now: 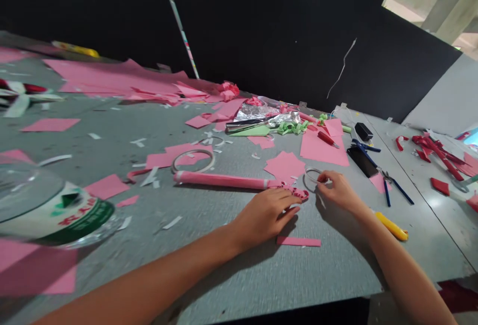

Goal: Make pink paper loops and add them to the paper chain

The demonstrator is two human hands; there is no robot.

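Observation:
A long pink paper roll (220, 179) lies across the middle of the table, with white bands near its ends and curled pink paper (300, 194) at its right end. My left hand (263, 215) rests against that curled end, fingers stretched out and thumb apart below them. My right hand (334, 188) pinches the edge of a thin ring-shaped tape roll (310, 179), just right of the curls. Below my left fingers lies a narrow pink paper strip (298, 241). A larger tape roll (193, 161) sits behind the pink roll, and a jagged-edged pink paper piece (286, 165) lies nearby.
At left stands a clear labelled bottle (70, 213). Pliers (392, 183), a black phone (362, 162), a red-handled tool (327, 139) and a yellow-handled item (391, 226) lie right. Pink sheets (123, 78), green paper and foil (257, 112) line the back, below a black panel (261, 31).

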